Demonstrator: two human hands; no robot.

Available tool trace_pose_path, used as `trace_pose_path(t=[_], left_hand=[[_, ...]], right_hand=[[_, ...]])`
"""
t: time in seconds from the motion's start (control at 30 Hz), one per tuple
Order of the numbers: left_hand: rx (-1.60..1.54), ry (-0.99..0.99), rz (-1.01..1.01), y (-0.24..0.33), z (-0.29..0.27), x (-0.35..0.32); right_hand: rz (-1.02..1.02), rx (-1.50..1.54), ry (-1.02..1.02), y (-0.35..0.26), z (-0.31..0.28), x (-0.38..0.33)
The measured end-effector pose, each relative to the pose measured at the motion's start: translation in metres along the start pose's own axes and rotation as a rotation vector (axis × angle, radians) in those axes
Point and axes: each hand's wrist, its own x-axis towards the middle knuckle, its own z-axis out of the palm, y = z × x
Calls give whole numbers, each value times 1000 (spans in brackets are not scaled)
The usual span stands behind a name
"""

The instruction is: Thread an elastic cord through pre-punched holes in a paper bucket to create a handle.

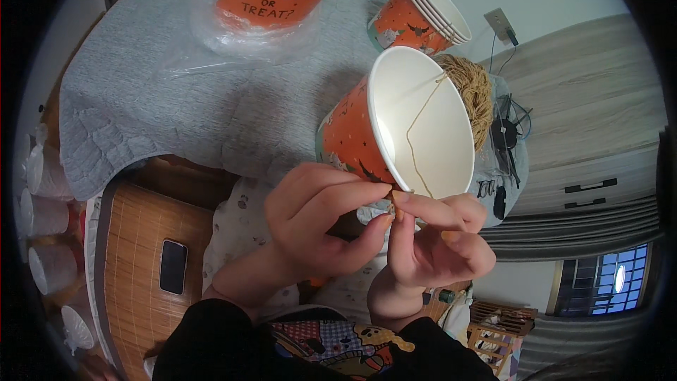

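A white-lined orange paper bucket (350, 130) lies tilted at the table's near edge, its mouth turned to the right and toward me. A thin tan string (410, 142) runs from a hole at the far rim, across the mouth, to the near rim. My left hand (317, 215) is closed at that near rim, thumb and forefinger pinching the string's end just outside the bucket. Against those fingertips my right hand (441, 236) pinches the same short bit, its other fingers curled. The exact shape of the string between the fingertips is hidden.
A plastic-wrapped stack of orange buckets (271, 0) stands at the back of the grey-covered table (169, 106). Another bucket stack (402, 25) leans at the back right, near a tan twine bundle (471, 92). A phone (173, 267) lies on a bamboo-matted seat at left.
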Motion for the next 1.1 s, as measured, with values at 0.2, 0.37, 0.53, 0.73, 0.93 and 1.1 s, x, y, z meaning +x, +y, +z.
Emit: trace_pose_path(t=[0.2,0.37,0.53,0.73,0.93,1.1], left_hand=[[75,-27,64,-2,-1,-1],[-12,-62,13,-1,-2,-1],[-125,-93,-63,-1,-2,-1],[-117,-117,-69,0,-4,0],[-20,-118,13,0,-5,-1],[35,-109,50,2,-3,-2]], right_hand=[[-3,-2,9,0,1,-1],[5,-26,-20,0,0,0],[-33,-88,-3,-2,-3,2],[-57,-110,-2,0,-4,1],[-14,-85,-48,-1,-8,1],[-12,-82,-34,-1,-10,-1]])
